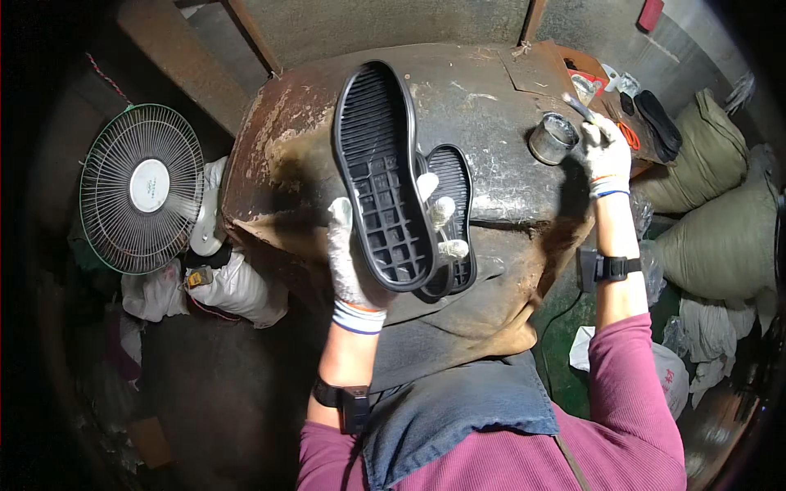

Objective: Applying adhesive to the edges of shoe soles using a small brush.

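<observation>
Closest in, a dark apron (458, 409) covers the lap, with magenta sleeves on both arms. Just above it the left hand (354, 262), in a white glove, grips two black shoe soles (385, 176) held together, thumb on the near side and fingertips (442, 211) curled over the far edge; the bigger sole faces up, its ribbed and gridded inside showing, over the near edge of the tabletop (483, 131). Further out to the right, the gloved right hand (607, 155) is closed on the handle of a brush (578, 106), just beside a small metal tin (553, 137) standing on the stained tabletop. Off to the far left, a fan (141, 188) lies on the floor.
</observation>
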`<state>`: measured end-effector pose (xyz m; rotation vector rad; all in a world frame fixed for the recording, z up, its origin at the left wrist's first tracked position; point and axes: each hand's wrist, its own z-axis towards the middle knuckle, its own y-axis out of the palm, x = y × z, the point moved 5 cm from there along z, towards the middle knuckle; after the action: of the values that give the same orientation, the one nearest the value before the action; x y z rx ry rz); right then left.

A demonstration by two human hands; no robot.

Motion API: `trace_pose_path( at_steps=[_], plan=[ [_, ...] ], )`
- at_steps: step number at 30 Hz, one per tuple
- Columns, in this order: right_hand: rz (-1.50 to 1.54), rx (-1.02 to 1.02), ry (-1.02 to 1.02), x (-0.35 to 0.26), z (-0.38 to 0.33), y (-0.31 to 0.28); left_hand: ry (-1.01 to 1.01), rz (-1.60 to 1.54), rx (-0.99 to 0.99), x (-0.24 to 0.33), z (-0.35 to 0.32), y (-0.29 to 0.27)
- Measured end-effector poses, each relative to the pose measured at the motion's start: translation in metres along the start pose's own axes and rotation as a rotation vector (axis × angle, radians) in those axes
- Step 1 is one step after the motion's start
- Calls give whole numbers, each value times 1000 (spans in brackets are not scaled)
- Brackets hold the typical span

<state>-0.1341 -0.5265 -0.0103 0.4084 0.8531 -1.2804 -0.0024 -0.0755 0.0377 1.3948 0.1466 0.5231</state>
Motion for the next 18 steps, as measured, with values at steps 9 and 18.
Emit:
trace_pose_path(
  at_steps=[9,18],
  plan=[
    [239,-207,22,-132,-55,124,-169,2,193,-38,4,-33],
    [277,-407,39,-181,-95,135,-328,-12,334,-27,-27,-60]
  ],
)
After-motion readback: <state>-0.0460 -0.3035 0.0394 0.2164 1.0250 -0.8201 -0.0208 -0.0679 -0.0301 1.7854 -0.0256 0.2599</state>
